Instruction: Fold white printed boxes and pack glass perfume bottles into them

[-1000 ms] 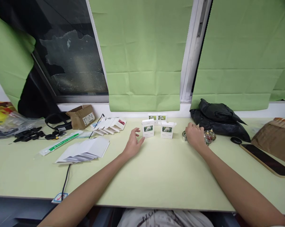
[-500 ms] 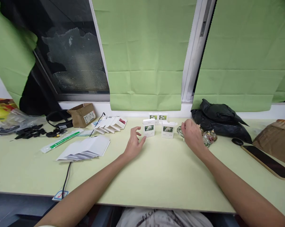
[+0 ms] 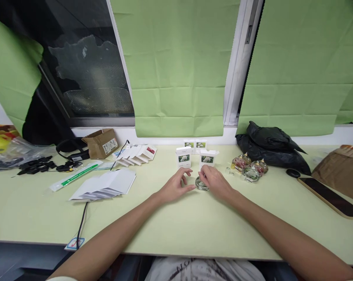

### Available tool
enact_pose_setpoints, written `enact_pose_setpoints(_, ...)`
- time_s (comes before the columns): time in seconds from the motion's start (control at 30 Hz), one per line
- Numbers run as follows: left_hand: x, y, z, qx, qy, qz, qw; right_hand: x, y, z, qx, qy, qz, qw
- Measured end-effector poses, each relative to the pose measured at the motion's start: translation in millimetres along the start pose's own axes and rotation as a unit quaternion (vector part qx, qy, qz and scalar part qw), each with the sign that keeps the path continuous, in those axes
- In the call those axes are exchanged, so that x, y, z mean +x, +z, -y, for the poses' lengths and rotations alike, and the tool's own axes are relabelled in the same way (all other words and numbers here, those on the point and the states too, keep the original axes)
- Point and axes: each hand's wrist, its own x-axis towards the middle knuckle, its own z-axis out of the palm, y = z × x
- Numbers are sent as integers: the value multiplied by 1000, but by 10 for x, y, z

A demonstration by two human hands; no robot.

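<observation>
In the middle of the table my right hand (image 3: 216, 182) is closed, its fingertips pinching the top of a small round glass ornament (image 3: 202, 184) with green and white inside. My left hand (image 3: 176, 185) stays open with curled, parted fingers, its thumb close to the ornament's left side. Just behind the hands stand two small white boxes with flower pictures, a left box (image 3: 183, 156) and a right box (image 3: 207, 157) with its top flap up. More glass ornaments (image 3: 250, 167), some with pink flowers and gold tops, sit to the right.
Two similar boxes (image 3: 195, 145) stand at the back by the wall. Stacks of flat white cartons (image 3: 106, 185), a brown box (image 3: 101, 143) and black parts (image 3: 37, 166) lie left. To the right are black plastic bags (image 3: 273, 150), a phone (image 3: 331, 197) and a brown package (image 3: 340, 171).
My right hand has moved left from the ornament group to the middle, bringing one glass ornament with it. My left hand has shifted right and nearer to me, away from the left box.
</observation>
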Motion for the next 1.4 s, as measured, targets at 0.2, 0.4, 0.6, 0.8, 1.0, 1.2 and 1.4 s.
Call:
enact_pose_setpoints(0.2, -13, 8, -54, 29, 2, 31, 999, 10, 6, 76, 92, 21, 12, 995)
enact_pose_setpoints(0.4, -7, 12, -99, 62, 26, 46, 997, -12, 34, 111, 128, 18, 14, 991)
enact_pose_setpoints(0.6, -12, 20, -64, 73, 11, 24, 997, 23, -131, -168, -59, 10, -37, 998)
enact_pose_setpoints(0.8, -9, -22, 33, 106, -12, -10, 994, 46, -441, -630, -337, 135, -18, 932)
enact_pose_setpoints(1.0, 9, -70, 82, 122, -27, -17, 992, -81, -384, -796, -370, 170, 111, 906)
enact_pose_setpoints(1.2, 11, -69, 104, 123, -18, -16, 992, -131, -339, -781, -380, 167, 141, 899)
enact_pose_setpoints(1.4, 27, -66, 120, 115, -15, -13, 993, -119, -316, -793, -367, 185, 167, 896)
